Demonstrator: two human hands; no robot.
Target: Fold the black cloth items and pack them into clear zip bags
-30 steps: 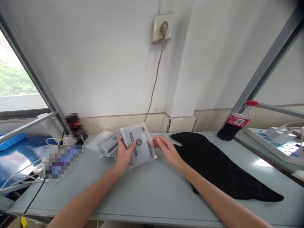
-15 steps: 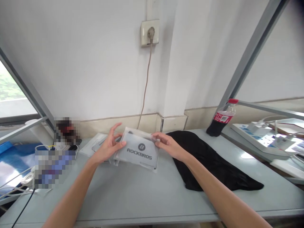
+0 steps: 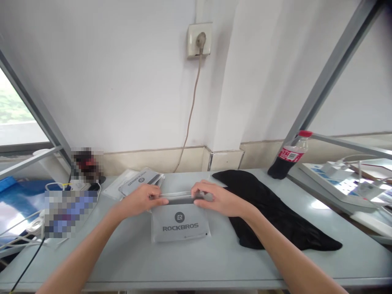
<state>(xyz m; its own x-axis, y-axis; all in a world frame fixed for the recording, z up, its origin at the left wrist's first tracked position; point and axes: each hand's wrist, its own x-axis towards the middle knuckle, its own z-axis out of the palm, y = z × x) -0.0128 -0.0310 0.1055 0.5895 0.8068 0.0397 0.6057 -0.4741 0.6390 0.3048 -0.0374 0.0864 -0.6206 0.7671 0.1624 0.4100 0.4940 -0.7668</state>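
Note:
A translucent zip bag (image 3: 180, 234) printed ROCKBROS stands tilted in front of me, its upper edge held between both hands. My left hand (image 3: 141, 200) pinches the left end of that edge, thumb in front and fingers curled behind. At the right end, my right hand (image 3: 214, 198) grips the same edge in the same way. A dark strip shows along the top between the thumbs; whether the mouth is parted I cannot tell. Behind my left hand lie more ROCKBROS bags (image 3: 137, 179) in a loose pile. A black cloth (image 3: 269, 208) lies spread beneath and beyond my right forearm.
A cola bottle (image 3: 288, 157) leans by the metal frame on the right. White power strips and chargers (image 3: 337, 171) lie beyond it. Cables (image 3: 33, 232) and blurred items are at the left. A plugged socket (image 3: 199, 40) is on the wall.
Both hands have shifted to the top edge of the bag, which has come nearer and swung more level. My left fingers, spread before, are now closed on it. The pile behind is more exposed.

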